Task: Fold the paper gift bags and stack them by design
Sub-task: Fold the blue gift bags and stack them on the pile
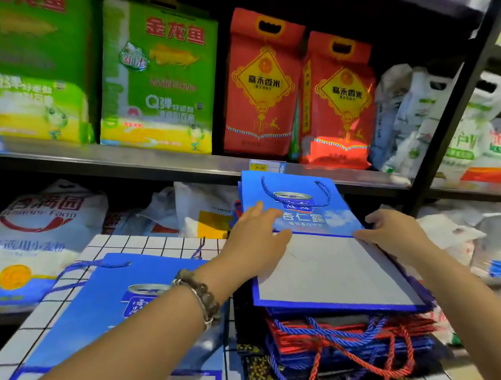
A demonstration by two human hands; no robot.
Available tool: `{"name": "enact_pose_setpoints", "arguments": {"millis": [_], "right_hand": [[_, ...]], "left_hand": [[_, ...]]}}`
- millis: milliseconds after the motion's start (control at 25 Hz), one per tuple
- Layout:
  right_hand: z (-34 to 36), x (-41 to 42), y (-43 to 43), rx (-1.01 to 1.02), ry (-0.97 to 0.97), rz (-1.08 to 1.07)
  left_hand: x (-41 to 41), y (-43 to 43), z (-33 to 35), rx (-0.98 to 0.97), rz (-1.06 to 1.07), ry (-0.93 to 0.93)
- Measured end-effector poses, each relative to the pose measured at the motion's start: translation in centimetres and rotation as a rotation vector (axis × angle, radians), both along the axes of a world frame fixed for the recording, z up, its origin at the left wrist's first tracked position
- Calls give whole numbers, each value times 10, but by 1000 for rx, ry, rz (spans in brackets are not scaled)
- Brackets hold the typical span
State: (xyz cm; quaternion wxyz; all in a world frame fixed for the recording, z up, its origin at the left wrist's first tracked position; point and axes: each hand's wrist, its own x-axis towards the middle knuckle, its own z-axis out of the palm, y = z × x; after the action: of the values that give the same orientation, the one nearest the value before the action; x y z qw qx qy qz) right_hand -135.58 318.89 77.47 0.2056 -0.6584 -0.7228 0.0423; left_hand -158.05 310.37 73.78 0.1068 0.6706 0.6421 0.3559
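A flattened blue gift bag with a can picture and blue rope handles lies on top of a pile, its grey bottom panel folded toward me. My left hand presses flat on its left edge, fingers straight. My right hand rests on the right edge at the fold, fingers curled slightly over the side. Beneath it sits a stack of red and dark blue bags with tangled red, blue and gold cords. Another blue bag of the same design lies flat to the left under my forearm.
The bags lie on a white grid-patterned surface. A shelf edge runs behind, with green and red rice bags above. White flour sacks fill the lower shelf at left and right. A black shelf post stands at right.
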Motion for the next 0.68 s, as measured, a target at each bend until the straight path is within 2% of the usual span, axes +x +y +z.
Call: {"name": "enact_pose_setpoints", "arguments": {"millis": [120,200,400,480,680], "right_hand": [[-1,-15,-5,14,0,105],[-3,-28,-10,-60,-32,202],[-22,-43,-7,-182,-260,364],[-35,-40,-5,-269,-352,350],[-49,-46,-4,-341,-509,378]], "left_hand": [[12,1,-1,-159,-28,270],[25,3,-3,-251,-49,371],[40,11,-5,-267,-79,479],[40,9,-15,-329,-109,494],[42,10,-27,-413,-129,478]]}}
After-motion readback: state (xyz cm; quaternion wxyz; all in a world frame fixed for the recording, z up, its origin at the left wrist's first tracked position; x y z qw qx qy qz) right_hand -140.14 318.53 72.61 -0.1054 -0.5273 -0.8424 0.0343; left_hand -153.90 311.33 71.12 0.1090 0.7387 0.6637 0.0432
